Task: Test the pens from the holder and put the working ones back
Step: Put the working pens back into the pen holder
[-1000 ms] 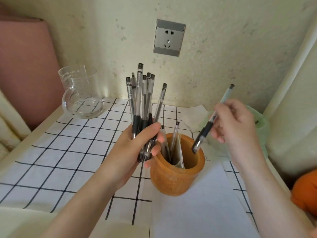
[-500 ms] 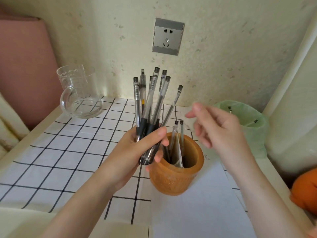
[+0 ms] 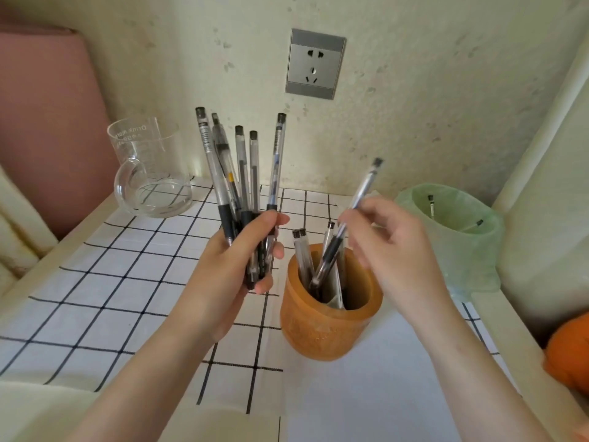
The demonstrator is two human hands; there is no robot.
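One pen (image 3: 331,250) aslant, tip in holder (image 3: 328,330)

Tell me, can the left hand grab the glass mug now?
Probably not: the left hand is full, gripping a bunch of pens. Nothing stands between it and the glass mug, though.

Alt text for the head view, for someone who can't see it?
The right hand pinches one pen, tip at the orange holder's mouth; the left hand grips a bunch of pens. A glass mug and a green bin stand behind.
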